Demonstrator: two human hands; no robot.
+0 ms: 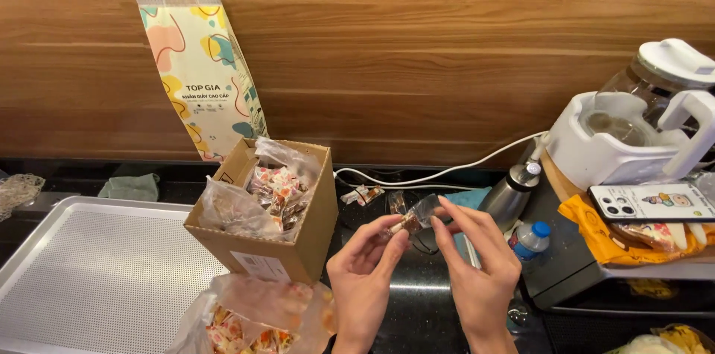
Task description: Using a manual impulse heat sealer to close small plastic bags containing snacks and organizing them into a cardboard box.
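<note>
My left hand (363, 279) and my right hand (477, 265) are raised together over the dark counter, both pinching one small wrapped candy (414, 218) with a clear crinkled wrapper and a brown piece inside. The left fingertips hold its left end, the right fingertips its right end. Just left of my hands a cardboard box (262, 248) stands tilted, holding an open clear plastic bag of wrapped candies (274, 189). Below it, at the bottom edge, lies another clear bag of wrapped candies (253, 320).
A perforated metal tray (97, 272) lies at the left. A colourful paper pack (205, 71) hangs on the wooden wall. At right stand a white kettle (633, 127), a phone (652, 201), a steel flask (510, 194), a small water bottle (530, 241) and a white cable (439, 174).
</note>
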